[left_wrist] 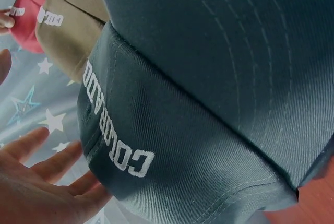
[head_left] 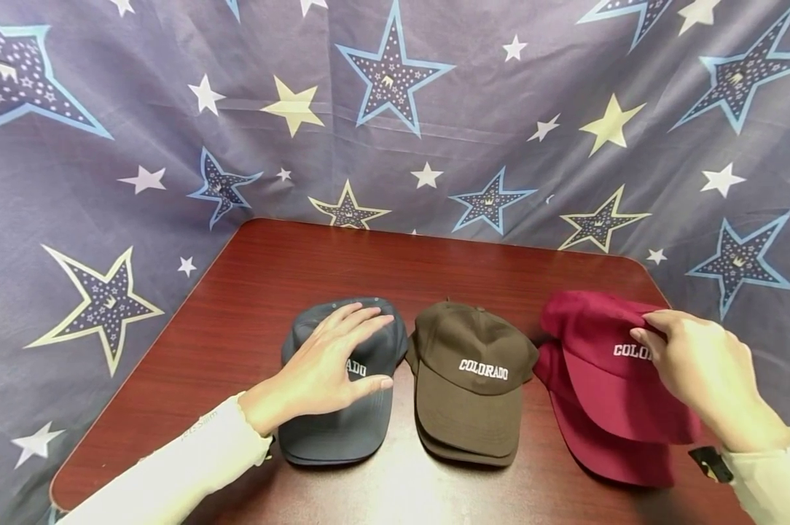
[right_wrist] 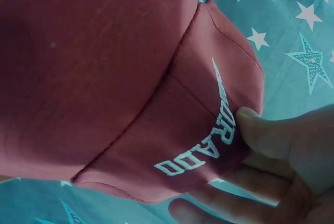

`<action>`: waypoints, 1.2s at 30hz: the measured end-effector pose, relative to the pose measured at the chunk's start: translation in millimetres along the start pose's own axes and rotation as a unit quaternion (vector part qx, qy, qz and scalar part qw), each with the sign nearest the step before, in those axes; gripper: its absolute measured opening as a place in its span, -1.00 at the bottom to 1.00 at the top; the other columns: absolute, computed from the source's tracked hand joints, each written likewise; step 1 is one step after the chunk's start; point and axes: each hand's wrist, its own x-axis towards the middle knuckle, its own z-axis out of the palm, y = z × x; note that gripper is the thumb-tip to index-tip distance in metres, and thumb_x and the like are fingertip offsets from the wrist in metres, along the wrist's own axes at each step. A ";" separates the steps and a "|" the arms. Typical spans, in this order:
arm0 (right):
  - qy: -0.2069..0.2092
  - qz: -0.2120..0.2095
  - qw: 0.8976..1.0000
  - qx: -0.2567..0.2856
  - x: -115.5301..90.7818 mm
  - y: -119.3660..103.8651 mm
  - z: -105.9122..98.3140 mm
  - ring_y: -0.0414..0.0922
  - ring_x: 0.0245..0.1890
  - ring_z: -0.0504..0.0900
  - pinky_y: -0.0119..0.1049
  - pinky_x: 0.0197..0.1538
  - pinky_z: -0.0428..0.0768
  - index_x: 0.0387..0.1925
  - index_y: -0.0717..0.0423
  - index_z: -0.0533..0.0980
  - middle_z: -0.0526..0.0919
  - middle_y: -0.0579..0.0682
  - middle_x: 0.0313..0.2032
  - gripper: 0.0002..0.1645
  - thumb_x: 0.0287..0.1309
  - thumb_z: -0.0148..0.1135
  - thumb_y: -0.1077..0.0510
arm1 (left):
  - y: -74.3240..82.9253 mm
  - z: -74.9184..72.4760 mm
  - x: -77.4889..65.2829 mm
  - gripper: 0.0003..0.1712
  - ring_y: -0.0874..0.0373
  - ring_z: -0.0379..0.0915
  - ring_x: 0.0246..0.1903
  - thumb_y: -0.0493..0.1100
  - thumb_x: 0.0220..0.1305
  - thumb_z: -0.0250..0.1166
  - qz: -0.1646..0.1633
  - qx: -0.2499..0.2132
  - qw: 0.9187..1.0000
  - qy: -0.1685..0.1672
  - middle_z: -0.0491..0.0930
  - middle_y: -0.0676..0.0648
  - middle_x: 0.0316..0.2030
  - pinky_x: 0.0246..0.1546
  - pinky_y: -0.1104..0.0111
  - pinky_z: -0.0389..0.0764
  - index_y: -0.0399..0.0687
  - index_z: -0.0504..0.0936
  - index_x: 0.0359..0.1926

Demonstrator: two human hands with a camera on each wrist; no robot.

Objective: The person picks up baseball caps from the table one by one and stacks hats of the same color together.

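On the left of the table lies a dark blue baseball cap (head_left: 342, 434) with white lettering on its front. My left hand (head_left: 326, 368) is over its crown with fingers straight and thumb spread; whether it touches the cap I cannot tell. My right hand (head_left: 706, 375) pinches the crown of a maroon cap (head_left: 608, 390) marked COLORADO, its thumb on the front beside the letters in the right wrist view. Another maroon cap (head_left: 608, 459) sits under that one, its brim showing below. An olive-brown COLORADO cap (head_left: 474, 415) lies between the two hands, with a second brim beneath its own.
The caps stand in a row on a reddish-brown wooden table (head_left: 382, 262) with rounded far corners. Behind and beside the table hangs a purple-grey cloth (head_left: 533, 87) printed with stars.
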 end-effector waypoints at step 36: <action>-0.048 -0.015 0.999 -0.002 -35.3 -3.1 48.5 0.31 -0.42 0.56 0.21 -0.60 0.42 -0.26 0.21 0.63 0.63 0.23 -0.26 -0.69 0.03 0.31 0.06 | 3.8 0.2 2.0 -0.07 0.00 -0.05 0.36 0.35 0.03 0.33 0.000 0.005 1.000 -0.005 0.22 0.00 0.34 0.31 -0.06 0.06 0.28 0.21 0.40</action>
